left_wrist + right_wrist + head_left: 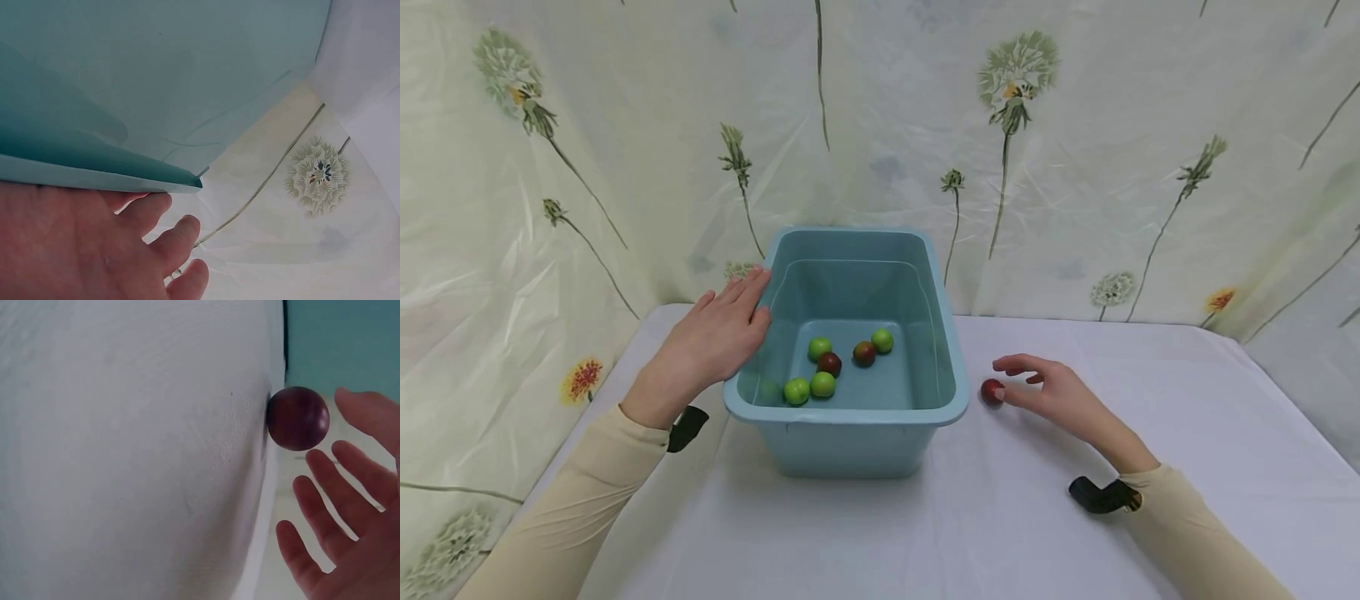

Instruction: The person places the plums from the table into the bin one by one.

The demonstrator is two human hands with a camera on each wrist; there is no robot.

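Your left hand (715, 337) lies flat against the blue tub (951, 379), steadying it; 6 fruits sit inside. Your right hand (1052, 392), fingers spread, touches the red fruit (991, 391) on the table (1150, 467) beside it.

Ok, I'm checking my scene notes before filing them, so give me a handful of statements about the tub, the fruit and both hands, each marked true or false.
1. The left hand rests flat against the blue tub's outer wall. True.
2. The tub holds only green fruits. False: four green fruits and two dark red ones lie in it.
3. The right hand is by a red fruit on the table. True.
4. The red fruit lies left of the tub. False: it lies to its right.
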